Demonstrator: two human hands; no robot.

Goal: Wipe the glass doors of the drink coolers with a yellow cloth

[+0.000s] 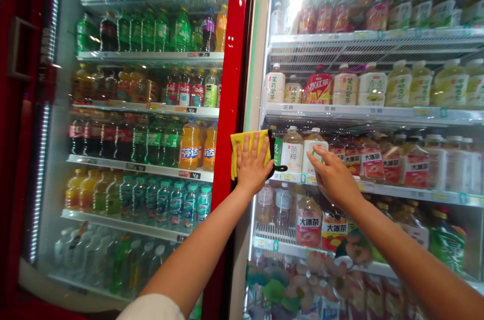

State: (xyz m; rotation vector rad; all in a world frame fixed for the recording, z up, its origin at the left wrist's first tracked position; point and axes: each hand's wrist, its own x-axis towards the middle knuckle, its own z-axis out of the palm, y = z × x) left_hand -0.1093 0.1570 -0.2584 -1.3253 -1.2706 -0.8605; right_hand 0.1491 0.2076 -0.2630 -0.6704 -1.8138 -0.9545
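My left hand (251,168) lies flat with its fingers spread on a yellow cloth (235,154), pressing it against the upright frame between two drinks coolers. The cloth has a dark edge and a small black loop (280,168) sticking out to the right. My right hand (335,176) is raised in front of the right cooler's glass, its fingers apart and slightly bent, holding nothing. Behind its fingertips stands a white-labelled bottle (314,151). Whether this hand touches the glass, I cannot tell.
On the left, the red-framed cooler (236,33) has shelves of cans and bottles and a door handle (18,48). Bottled teas line the right cooler's shelves (340,111). Flower shapes (302,279) show across its lower glass.
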